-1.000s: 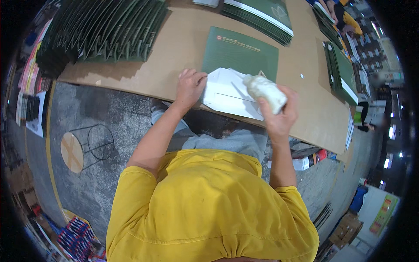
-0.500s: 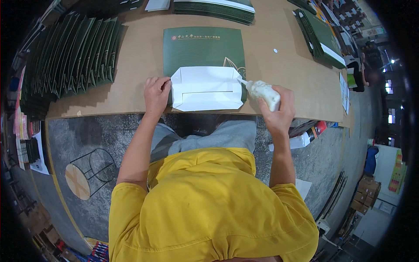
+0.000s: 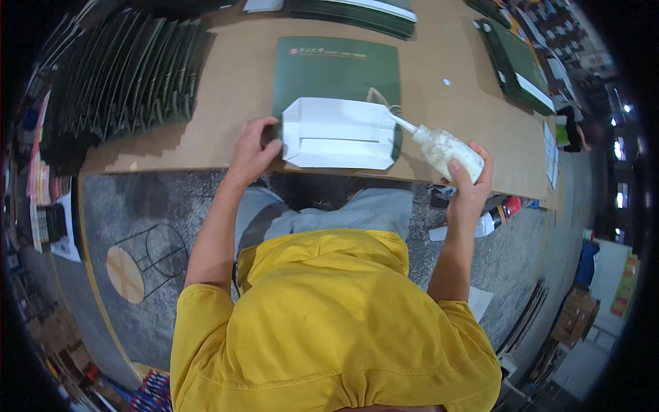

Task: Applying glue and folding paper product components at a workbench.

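Note:
A dark green paper bag [image 3: 336, 72] lies flat on the table, its white folded bottom [image 3: 338, 128] turned up toward me. My right hand [image 3: 472, 175] grips a translucent squeeze bottle [image 3: 449, 152] with white stuff inside, likely glue. The bottle tilts up to the left, and its thin nozzle tip is at the upper right corner of the white bottom. At the bag's left edge is my left hand [image 3: 257, 150], thumb and forefinger apart beside the fold. Its other fingers are curled and partly hidden.
A row of standing folded green bags [image 3: 127, 79] fills the table's left side. Flat stacks of green bags lie at the far edge [image 3: 353, 15] and at the right [image 3: 515, 65]. A round-topped stool [image 3: 125, 275] stands on the floor at left.
The right hand has drawn back to the right and slightly down with the bottle. My left thumb has parted from the forefinger. The whole view has shifted slightly.

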{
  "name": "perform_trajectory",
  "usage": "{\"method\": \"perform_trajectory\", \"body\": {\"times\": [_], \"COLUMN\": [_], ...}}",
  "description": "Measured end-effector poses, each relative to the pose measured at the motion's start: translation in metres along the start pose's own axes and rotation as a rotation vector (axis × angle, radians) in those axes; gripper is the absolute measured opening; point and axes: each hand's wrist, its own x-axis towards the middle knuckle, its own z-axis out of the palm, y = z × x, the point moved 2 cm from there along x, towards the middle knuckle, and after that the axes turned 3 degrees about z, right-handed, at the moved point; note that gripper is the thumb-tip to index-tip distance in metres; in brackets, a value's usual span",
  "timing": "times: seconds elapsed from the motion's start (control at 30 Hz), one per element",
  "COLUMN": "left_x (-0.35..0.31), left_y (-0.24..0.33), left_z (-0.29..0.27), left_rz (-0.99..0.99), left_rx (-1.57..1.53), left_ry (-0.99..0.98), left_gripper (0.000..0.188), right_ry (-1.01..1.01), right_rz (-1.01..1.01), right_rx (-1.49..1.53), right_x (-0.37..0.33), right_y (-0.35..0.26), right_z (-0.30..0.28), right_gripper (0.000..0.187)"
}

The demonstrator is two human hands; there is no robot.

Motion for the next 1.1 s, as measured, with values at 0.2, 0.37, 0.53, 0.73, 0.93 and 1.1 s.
{"method": "perform_trajectory", "body": {"times": [0.2,0.37,0.53,0.73,0.93,1.1], "left_x": [-0.014,-0.017,-0.016,-0.017,-0.017,-0.017], "left_y": [-0.002,-0.011,-0.001,-0.003,-0.002,-0.002], "left_z": [-0.005,0.0,0.0,0.003,0.003,0.003], "left_rz": [0.04,0.011,0.028,0.046,0.045,0.046], "left_rx": [-0.027,-0.101,-0.004,0.009,-0.004,-0.011], "left_ry": [-0.259,-0.217,-0.214,-0.205,-0.203,-0.208], "left_gripper": [0.034,0.031,0.028,0.03,0.031,0.032], "right_ry": [-0.363,-0.455,-0.547,-0.6,-0.648,-0.657], "right_rz": [-0.023,-0.13,-0.255,-0.455,-0.491,-0.516], "right_rx": [-0.085,-0.165,-0.318,-0.466,-0.496,-0.523], "right_x": [-0.017,-0.021,-0.016,-0.024,-0.027,-0.028], "right_y": [-0.007,-0.017,-0.02,-0.024,-0.026,-0.028], "right_z": [0.054,0.096,0.111,0.134,0.144,0.139], "right_gripper": [0.05,0.05,0.048,0.042,0.042,0.042]}}
